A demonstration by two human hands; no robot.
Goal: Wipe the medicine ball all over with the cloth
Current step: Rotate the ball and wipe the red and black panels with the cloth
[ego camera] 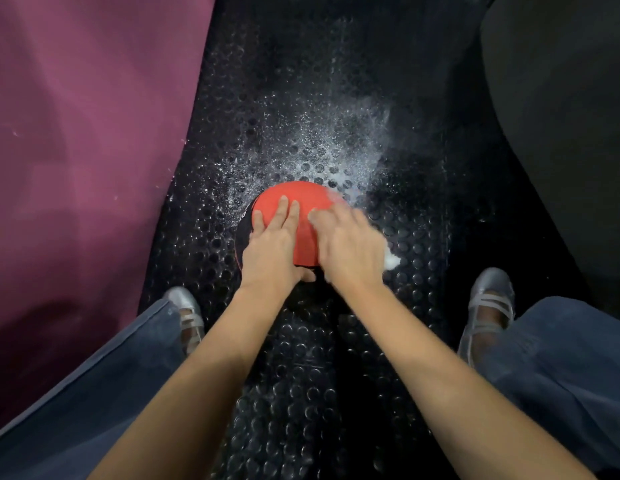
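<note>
A red and black medicine ball [303,197] sits on the black studded floor mat between my feet. My left hand [272,242] lies flat on the ball's left side, fingers straight and pointing away from me. My right hand [346,245] is blurred on the ball's right side and holds a white cloth [391,260] under its fingers. Only a small white corner of the cloth shows past the hand at the right and a faint bit near the ball's top right.
White powder or spray is scattered over the black studded mat [336,147] beyond the ball. A maroon padded surface [79,140] rises at the left, a dark padded shape [565,116] at the right. My silver shoes [488,299] and blue trouser legs flank the ball.
</note>
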